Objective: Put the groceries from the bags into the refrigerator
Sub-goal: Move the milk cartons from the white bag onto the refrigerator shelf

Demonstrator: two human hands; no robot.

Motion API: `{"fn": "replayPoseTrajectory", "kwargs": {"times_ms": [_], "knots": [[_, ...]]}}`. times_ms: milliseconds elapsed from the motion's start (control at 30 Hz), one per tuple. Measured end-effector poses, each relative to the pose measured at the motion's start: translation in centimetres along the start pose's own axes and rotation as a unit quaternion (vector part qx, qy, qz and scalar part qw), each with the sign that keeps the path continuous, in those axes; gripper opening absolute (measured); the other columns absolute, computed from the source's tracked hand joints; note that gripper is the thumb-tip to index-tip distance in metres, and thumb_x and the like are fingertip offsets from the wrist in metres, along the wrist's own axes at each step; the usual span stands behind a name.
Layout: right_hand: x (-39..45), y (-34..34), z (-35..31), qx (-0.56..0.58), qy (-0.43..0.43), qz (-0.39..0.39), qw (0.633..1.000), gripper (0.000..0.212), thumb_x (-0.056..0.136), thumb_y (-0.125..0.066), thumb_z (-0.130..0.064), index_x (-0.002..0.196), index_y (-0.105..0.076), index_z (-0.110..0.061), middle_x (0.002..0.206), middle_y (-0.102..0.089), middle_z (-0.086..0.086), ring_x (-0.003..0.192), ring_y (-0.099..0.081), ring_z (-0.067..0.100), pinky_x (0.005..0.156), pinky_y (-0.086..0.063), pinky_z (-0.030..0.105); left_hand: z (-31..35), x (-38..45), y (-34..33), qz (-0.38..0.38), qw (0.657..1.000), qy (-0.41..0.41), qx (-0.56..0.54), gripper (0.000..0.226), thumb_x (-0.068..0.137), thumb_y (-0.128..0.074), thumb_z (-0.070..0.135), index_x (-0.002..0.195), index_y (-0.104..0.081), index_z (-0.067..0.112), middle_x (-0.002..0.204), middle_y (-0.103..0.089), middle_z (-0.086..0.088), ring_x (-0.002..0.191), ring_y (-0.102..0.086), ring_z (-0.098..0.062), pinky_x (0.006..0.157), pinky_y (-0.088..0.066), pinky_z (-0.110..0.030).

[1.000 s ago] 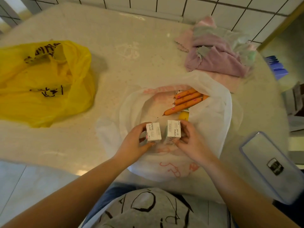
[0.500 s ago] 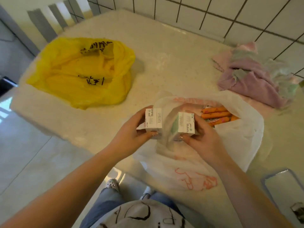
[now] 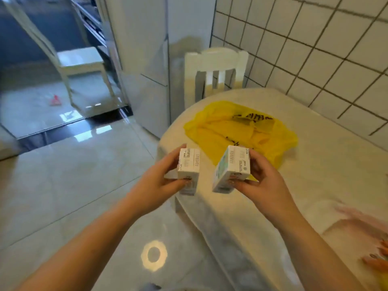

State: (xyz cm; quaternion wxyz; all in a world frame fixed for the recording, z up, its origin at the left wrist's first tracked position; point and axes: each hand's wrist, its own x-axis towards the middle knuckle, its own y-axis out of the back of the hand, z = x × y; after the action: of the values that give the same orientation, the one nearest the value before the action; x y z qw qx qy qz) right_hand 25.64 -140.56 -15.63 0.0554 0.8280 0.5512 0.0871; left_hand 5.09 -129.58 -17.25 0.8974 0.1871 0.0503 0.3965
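**Both cartons lifted clear of the white bag and carried past the counter's edge**

Since a moment ago both cartons have left the white bag, and my view has swung left toward the tall pale refrigerator [image 3: 144,66] standing past the counter's far end. My left hand [image 3: 155,183] grips the left carton [image 3: 188,164] upright, thumb across its near face and fingers curled behind it; it hangs over the floor [image 3: 69,185], just off the counter's [image 3: 315,169] left edge. My right hand [image 3: 264,181] grips the right carton [image 3: 232,168], tilted so that its green-printed side faces left, above the counter near that same edge. The two cartons are apart, not touching. A yellow bag [image 3: 237,131] lies crumpled on the counter beyond my hands, toward the far end, with a white chair [image 3: 216,70] behind it against the tiled wall [image 3: 315,49]. At the right edge of the view, the white bag [image 3: 344,219] and some orange sausages [image 3: 378,259] show only partly.
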Motion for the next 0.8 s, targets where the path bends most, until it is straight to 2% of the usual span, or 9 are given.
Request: {"fn": "replayPoseTrajectory", "kwargs": {"times_ms": [67, 167, 233, 333, 433, 533, 633, 733, 800], "knots": [[1.8, -5.1, -1.0, 0.022, 0.008, -0.020, 1.000, 0.065, 0.071, -0.071, 0.010, 0.113, -0.049, -0.036, 0.117, -0.061, -0.012, 0.109, -0.057, -0.002, 0.075, -0.052, 0.019, -1.1, -1.6, 5.0, 0.043, 0.999, 0.008, 0.005, 0.070, 0.087, -0.062, 0.014, 0.126, -0.022, 0.056, 0.119, -0.038, 0.039, 0.107, -0.039, 0.028, 0.084, -0.049, -0.011], [4.5, -12.4, -2.7, 0.027, 0.029, -0.047, 0.998, 0.062, 0.070, -0.073, 0.006, 0.107, -0.050, -0.038, 0.116, -0.061, -0.014, 0.109, -0.059, 0.002, 0.081, -0.054, 0.022, -2.9, -3.9, 12.0, 0.099, 0.995, 0.019, 0.012, 0.069, 0.086, -0.062, 0.013, 0.124, -0.023, 0.056, 0.123, -0.039, 0.034, 0.118, -0.041, 0.011, 0.091, -0.050, -0.025], [6.1, -16.9, -3.7, 0.019, 0.039, -0.053, 0.998, 0.061, 0.071, -0.074, 0.004, 0.104, -0.050, -0.041, 0.113, -0.059, -0.019, 0.109, -0.057, -0.001, 0.083, -0.054, 0.021, -4.0, -4.9, 16.3, 0.126, 0.992, 0.024, 0.020, 0.070, 0.087, -0.062, 0.013, 0.126, -0.023, 0.055, 0.125, -0.038, 0.034, 0.122, -0.039, 0.006, 0.090, -0.050, -0.022], [8.6, -22.7, -5.2, 0.011, 0.042, -0.071, 0.997, 0.060, 0.073, -0.073, 0.003, 0.101, -0.048, -0.044, 0.107, -0.057, -0.025, 0.101, -0.055, -0.012, 0.082, -0.052, 0.016, -5.9, -5.5, 21.8, 0.168, 0.985, 0.032, 0.024, 0.070, 0.087, -0.061, 0.012, 0.126, -0.023, 0.056, 0.122, -0.038, 0.037, 0.122, -0.037, 0.008, 0.089, -0.049, -0.018], [12.0, -27.2, -6.3, 0.013, 0.046, -0.101, 0.994, 0.060, 0.073, -0.072, 0.005, 0.102, -0.049, -0.042, 0.106, -0.057, -0.025, 0.095, -0.054, -0.020, 0.072, -0.050, 0.007, -8.0, -4.9, 26.2, 0.211, 0.976, 0.043, 0.027, 0.069, 0.088, -0.060, 0.013, 0.125, -0.022, 0.057, 0.126, -0.039, 0.032, 0.120, -0.037, 0.007, 0.080, -0.048, -0.011], [16.4, -31.3, -6.8, 0.012, 0.064, -0.122, 0.990, 0.059, 0.073, -0.072, 0.005, 0.104, -0.051, -0.041, 0.108, -0.059, -0.022, 0.097, -0.054, -0.018, 0.071, -0.047, 0.004, -10.4, -3.0, 30.2, 0.237, 0.970, 0.054, 0.018, 0.067, 0.088, -0.061, 0.014, 0.124, -0.024, 0.057, 0.128, -0.042, 0.028, 0.121, -0.040, 0.004, 0.079, -0.050, -0.012], [21.7, -35.5, -6.9, 0.027, 0.079, -0.127, 0.988, 0.058, 0.075, -0.071, 0.005, 0.105, -0.052, -0.041, 0.109, -0.058, -0.023, 0.098, -0.054, -0.017, 0.072, -0.045, 0.003, -12.5, 0.3, 34.4, 0.255, 0.965, 0.060, 0.013, 0.066, 0.086, -0.062, 0.017, 0.124, -0.024, 0.058, 0.119, -0.042, 0.037, 0.114, -0.043, 0.009, 0.078, -0.050, -0.010], [28.3, -39.6, -7.1, 0.038, 0.094, -0.137, 0.985, 0.057, 0.076, -0.070, 0.002, 0.105, -0.051, -0.044, 0.108, -0.056, -0.027, 0.098, -0.051, -0.022, 0.072, -0.043, 0.000, -14.4, 4.9, 39.6, 0.269, 0.960, 0.069, 0.017, 0.068, 0.086, -0.062, 0.020, 0.131, -0.024, 0.055, 0.123, -0.043, 0.033, 0.115, -0.042, 0.009, 0.085, -0.051, -0.020], [33.3, -42.2, -7.8, 0.049, 0.099, -0.149, 0.983, 0.057, 0.077, -0.070, 0.000, 0.107, -0.051, -0.045, 0.110, -0.056, -0.026, 0.100, -0.050, -0.022, 0.072, -0.043, 0.001, -15.2, 8.3, 43.5, 0.276, 0.959, 0.070, 0.015, 0.067, 0.085, -0.063, 0.021, 0.126, -0.024, 0.058, 0.120, -0.043, 0.035, 0.109, -0.043, 0.015, 0.083, -0.051, -0.017]]}}
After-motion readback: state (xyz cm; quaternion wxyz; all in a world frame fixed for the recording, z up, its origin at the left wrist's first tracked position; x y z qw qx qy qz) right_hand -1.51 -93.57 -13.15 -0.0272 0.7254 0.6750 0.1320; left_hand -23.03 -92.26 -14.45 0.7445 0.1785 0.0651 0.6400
